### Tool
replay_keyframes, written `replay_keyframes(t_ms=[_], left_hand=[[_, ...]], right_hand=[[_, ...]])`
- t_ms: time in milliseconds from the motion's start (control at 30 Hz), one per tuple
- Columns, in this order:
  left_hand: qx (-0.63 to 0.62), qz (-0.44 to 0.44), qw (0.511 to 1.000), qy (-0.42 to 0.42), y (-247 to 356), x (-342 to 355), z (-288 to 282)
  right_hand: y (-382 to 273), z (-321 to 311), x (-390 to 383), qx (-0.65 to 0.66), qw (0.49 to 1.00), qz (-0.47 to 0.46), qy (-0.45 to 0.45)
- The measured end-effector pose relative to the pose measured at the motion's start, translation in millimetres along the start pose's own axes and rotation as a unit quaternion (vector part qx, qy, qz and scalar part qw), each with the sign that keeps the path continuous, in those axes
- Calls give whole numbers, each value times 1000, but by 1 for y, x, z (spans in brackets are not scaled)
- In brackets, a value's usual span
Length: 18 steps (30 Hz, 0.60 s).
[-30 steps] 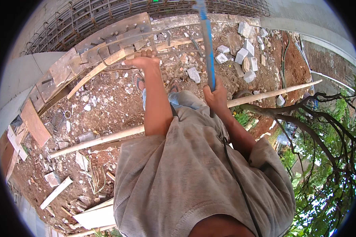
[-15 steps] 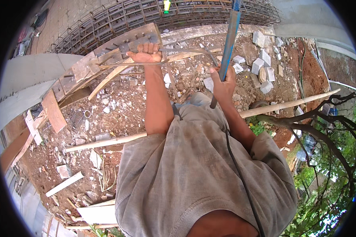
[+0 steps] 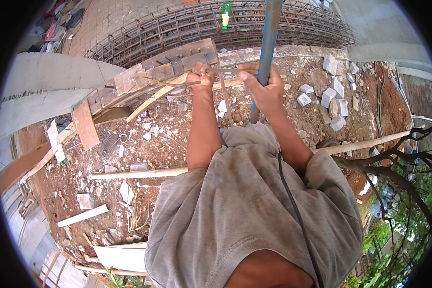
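My left hand [image 3: 200, 77] is closed on a thin, bent steel rod [image 3: 228, 70] at the edge of the wooden bench. One length of the rod runs from that fist to the right hand; another thin bar [image 3: 186, 84] sticks out beside the wrist. Against my right palm stands a long blue pipe [image 3: 269, 41], steeply tilted. My right hand [image 3: 268, 92] is closed around it, thumb pointing left close to the rod. Whether those fingers also pinch the rod is hidden. Upright steel pins [image 3: 167, 58] stud the bench plank [image 3: 180, 55].
Behind the bench lies a long rebar cage [image 3: 177, 33] with a green bottle [image 3: 226, 15] on it. White block pieces [image 3: 328, 97] and rubble litter the soil to the right. Bamboo poles [image 3: 139, 174] lie near me; bare branches [image 3: 393, 170] reach in at lower right.
My right hand has moved up and forward to the rod's end, bringing the pipe along. The left hand has turned from an upturned fist to a grip on the rod. The view has shifted slightly.
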<state>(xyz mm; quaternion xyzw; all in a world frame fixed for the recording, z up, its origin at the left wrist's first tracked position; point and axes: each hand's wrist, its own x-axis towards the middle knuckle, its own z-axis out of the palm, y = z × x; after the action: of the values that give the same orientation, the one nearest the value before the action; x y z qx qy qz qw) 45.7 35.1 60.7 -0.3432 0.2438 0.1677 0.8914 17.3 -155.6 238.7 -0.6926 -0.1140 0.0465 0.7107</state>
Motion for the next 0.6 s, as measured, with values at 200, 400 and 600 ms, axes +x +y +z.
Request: replay_keyframes(t_ms=[200,400,600], left_hand=[[220,48,972,-66,-28,-18,16],[846,-287,449,-20,-4,-131,-29],[957,69,250,-132,16,-159,90]], right_hand=[[-14,31,45,132,989,-31,52],[-25,43,94,188,980,-68,20],[-28,61,80,183,981,9,-64]])
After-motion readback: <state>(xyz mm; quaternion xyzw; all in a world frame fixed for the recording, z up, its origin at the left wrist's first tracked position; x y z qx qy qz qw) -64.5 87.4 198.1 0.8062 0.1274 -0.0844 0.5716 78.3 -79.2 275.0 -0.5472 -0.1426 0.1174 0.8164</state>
